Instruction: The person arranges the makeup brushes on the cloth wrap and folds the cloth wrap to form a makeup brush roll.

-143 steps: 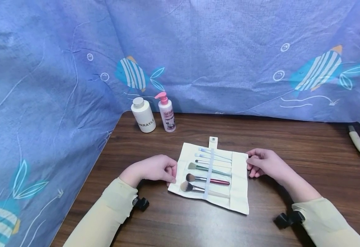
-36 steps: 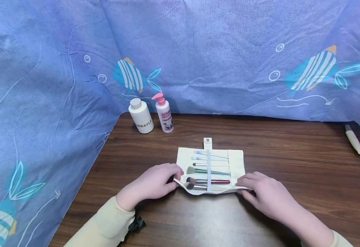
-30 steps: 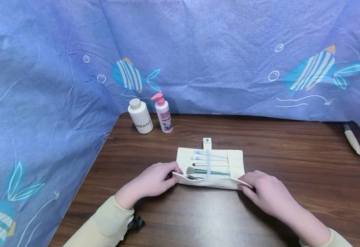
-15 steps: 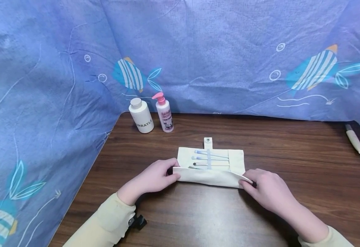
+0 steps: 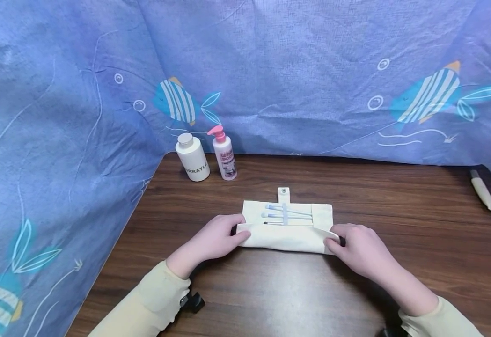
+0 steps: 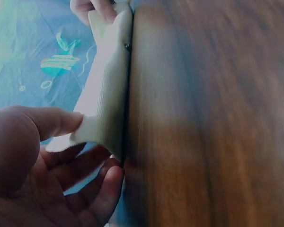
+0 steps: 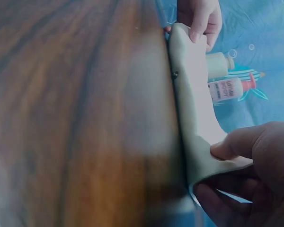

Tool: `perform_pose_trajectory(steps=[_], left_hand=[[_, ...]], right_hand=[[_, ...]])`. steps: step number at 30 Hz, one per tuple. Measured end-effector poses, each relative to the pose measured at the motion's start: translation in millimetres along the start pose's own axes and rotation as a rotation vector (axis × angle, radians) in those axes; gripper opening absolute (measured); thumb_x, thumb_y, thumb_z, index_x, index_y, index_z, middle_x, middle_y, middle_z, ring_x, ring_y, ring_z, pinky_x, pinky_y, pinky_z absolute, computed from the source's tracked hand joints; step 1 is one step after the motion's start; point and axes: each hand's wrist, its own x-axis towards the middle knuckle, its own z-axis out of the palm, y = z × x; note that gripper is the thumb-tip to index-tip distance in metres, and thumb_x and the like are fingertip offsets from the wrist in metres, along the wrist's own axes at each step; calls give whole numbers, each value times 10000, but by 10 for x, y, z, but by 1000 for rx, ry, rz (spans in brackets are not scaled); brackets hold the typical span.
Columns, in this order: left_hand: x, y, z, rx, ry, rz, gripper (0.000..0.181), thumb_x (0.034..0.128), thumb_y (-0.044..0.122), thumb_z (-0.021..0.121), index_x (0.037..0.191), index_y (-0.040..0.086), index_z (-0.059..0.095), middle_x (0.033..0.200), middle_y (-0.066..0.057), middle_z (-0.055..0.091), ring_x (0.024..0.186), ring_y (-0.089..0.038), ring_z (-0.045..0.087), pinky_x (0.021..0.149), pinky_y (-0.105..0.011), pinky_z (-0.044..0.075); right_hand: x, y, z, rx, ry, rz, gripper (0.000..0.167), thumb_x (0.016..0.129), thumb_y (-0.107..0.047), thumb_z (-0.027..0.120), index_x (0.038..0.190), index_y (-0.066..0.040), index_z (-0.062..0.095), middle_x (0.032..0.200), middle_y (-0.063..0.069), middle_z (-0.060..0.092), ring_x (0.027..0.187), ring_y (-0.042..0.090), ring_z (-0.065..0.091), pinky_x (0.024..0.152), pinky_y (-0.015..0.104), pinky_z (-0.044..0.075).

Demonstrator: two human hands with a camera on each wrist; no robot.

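Note:
A cream fabric brush roll (image 5: pixel 287 238) lies on the table with its near part folded up and over. My left hand (image 5: pixel 216 238) pinches the left end of the folded edge, thumb on top and fingers behind, as the left wrist view shows on the cloth (image 6: pixel 102 90). At the right end, my right hand (image 5: pixel 361 248) pinches the same edge; its thumb (image 7: pixel 232 144) presses the cloth in the right wrist view. Several makeup brushes (image 5: pixel 289 215) show under an elastic strap beyond the fold, and the nearer brushes are hidden. A snap tab (image 5: pixel 284 193) sticks out at the far side.
At the back left stand a white bottle (image 5: pixel 194 159) with a grey cap and a pink pump bottle (image 5: pixel 226 157). A beige pointed object (image 5: pixel 483 192) lies at the far right. Blue fish-print cloth (image 5: pixel 291 79) hangs behind and left of the wooden table (image 5: pixel 270 299).
Both hands have gripped the roll's near edge and folded it away from me. First the large brushes, then the green one, went under the cloth. Bottles have stayed put.

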Motion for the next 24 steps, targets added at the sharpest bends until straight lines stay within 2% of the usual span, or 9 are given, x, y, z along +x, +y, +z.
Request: perform_pose_trajectory(steps=[4,8,12,15,18,20,22,24], left_hand=[[21,23,12,51,-19,-36,176,979,285,671,845,213,582,716,56,523,702,-140,516,665,-305,456],[54,51,37,134,-41,-56,220,984,304,650,818,198,551,699,39,468,679,-170,486,644,-320,432],[79,82,61,192,-47,-74,264,972,311,641,779,183,513,671,32,396,646,-183,449,604,-321,399],[96,97,71,216,-45,-96,243,949,311,649,791,168,532,674,24,422,641,-188,455,584,-326,399],[104,112,84,234,-34,-129,178,930,327,674,920,167,595,747,35,541,676,-183,511,600,-342,437],[103,123,98,245,-24,-139,208,924,331,697,1032,181,603,848,34,609,715,-185,556,626,-362,474],[99,136,116,269,-11,-120,281,925,325,718,1143,199,593,972,30,637,780,-178,588,668,-372,506],[87,158,126,326,7,-45,316,928,286,727,1210,225,596,1096,23,627,890,-185,606,752,-389,520]], right_hand=[[58,-32,53,-20,-4,4,355,845,-137,653,640,-215,375,586,-83,322,566,102,343,530,268,290],[89,-37,80,-26,-34,40,323,834,-139,636,653,-189,374,575,-57,322,559,137,350,533,294,301],[83,-17,98,-4,-50,67,306,839,-140,638,668,-181,387,573,-50,336,556,154,366,532,304,319],[86,-11,109,11,-59,76,297,843,-142,641,682,-177,395,577,-50,343,550,154,372,525,303,324],[92,-8,115,16,-61,80,293,843,-144,650,692,-175,401,579,-50,349,545,153,374,521,304,325],[96,-8,116,14,-58,78,290,843,-146,655,696,-174,406,581,-48,354,546,153,375,521,307,324],[97,-6,117,13,-56,77,288,844,-147,658,700,-172,410,581,-47,359,548,153,376,520,310,323],[96,-5,119,12,-56,77,289,847,-147,661,701,-172,413,582,-49,361,548,150,376,516,307,320]])
